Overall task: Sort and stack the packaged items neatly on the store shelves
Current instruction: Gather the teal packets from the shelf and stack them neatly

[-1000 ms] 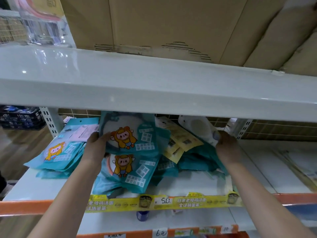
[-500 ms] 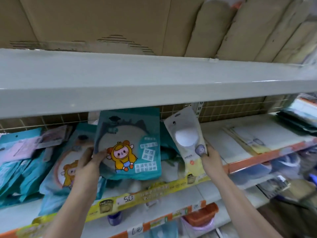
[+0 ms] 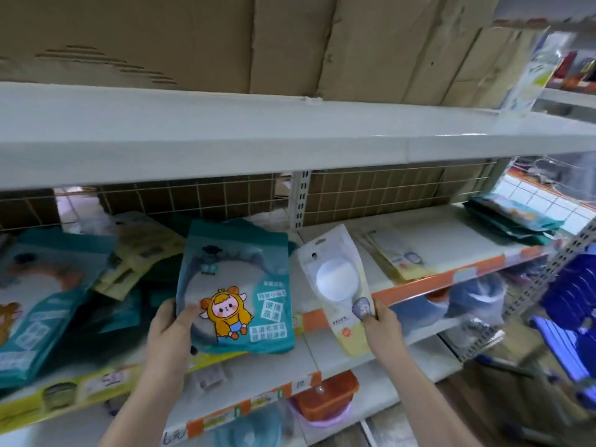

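My left hand [image 3: 171,327] grips the lower left edge of a teal packet [image 3: 238,285] printed with a cartoon child in a yellow hood, held upright in front of the middle shelf [image 3: 451,233]. My right hand [image 3: 382,327] pinches the lower right side of a white and yellow packet [image 3: 335,279] with a round white window, tilted slightly. Both packets are off the shelf surface. More teal packets [image 3: 38,304] lie in a loose pile at the left, with yellow packets [image 3: 135,256] on top.
Flat pale yellow packets [image 3: 393,256] lie on the shelf right of centre, and a teal stack [image 3: 512,217] sits at its far right end. Cardboard boxes [image 3: 290,43] fill the upper shelf. Orange price strips [image 3: 435,285] edge the shelves. A lower shelf holds an orange-lidded container [image 3: 325,398].
Both hands have lifted one packet each out of the pile and drawn them forward. The view has swung to the right, so the pile now lies at the left.
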`<control>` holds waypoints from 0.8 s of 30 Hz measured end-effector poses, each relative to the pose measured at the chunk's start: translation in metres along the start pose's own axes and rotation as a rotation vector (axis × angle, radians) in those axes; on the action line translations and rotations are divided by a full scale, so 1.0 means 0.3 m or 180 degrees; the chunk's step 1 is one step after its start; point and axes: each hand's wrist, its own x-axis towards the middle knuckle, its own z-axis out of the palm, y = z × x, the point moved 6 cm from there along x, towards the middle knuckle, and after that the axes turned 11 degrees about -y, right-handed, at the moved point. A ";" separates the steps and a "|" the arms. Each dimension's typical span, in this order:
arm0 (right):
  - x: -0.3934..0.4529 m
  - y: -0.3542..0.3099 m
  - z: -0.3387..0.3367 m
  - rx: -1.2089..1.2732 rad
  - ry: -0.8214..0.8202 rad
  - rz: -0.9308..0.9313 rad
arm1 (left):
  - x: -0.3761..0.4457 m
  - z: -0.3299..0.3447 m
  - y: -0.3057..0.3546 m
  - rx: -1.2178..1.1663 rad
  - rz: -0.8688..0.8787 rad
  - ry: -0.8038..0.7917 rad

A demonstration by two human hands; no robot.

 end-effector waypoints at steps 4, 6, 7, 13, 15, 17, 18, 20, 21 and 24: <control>0.052 0.087 -0.117 0.0145 -0.0212 0.0111 | -0.046 0.129 -0.062 -0.0099 -0.0179 0.0275; 0.080 0.128 -0.183 0.0203 -0.0296 0.0112 | -0.061 0.200 -0.094 -0.0132 -0.0252 0.0245; 0.096 0.149 -0.215 0.0226 -0.0321 0.0109 | -0.069 0.233 -0.106 -0.0088 -0.0275 0.0226; 0.187 0.246 -0.381 0.0640 -0.0265 0.0250 | -0.072 0.405 -0.120 0.0119 -0.0201 0.0136; 0.225 0.255 -0.419 0.0820 -0.0220 0.0264 | -0.056 0.453 -0.125 0.0119 -0.0206 0.0125; 0.285 0.260 -0.461 0.0861 -0.0155 0.0307 | -0.034 0.512 -0.128 0.0119 -0.0206 0.0184; 0.322 0.261 -0.482 0.0812 -0.0105 0.0328 | -0.020 0.538 -0.130 0.0133 -0.0214 0.0213; 0.405 0.255 -0.524 0.0665 0.0001 0.0339 | 0.024 0.582 -0.152 0.0264 -0.0305 0.0265; 0.449 0.247 -0.545 0.0553 0.0053 0.0330 | 0.051 0.599 -0.170 0.0304 -0.0356 0.0283; 0.585 0.207 -0.602 0.0268 0.0147 0.0277 | 0.123 0.650 -0.202 0.0306 -0.0507 0.0348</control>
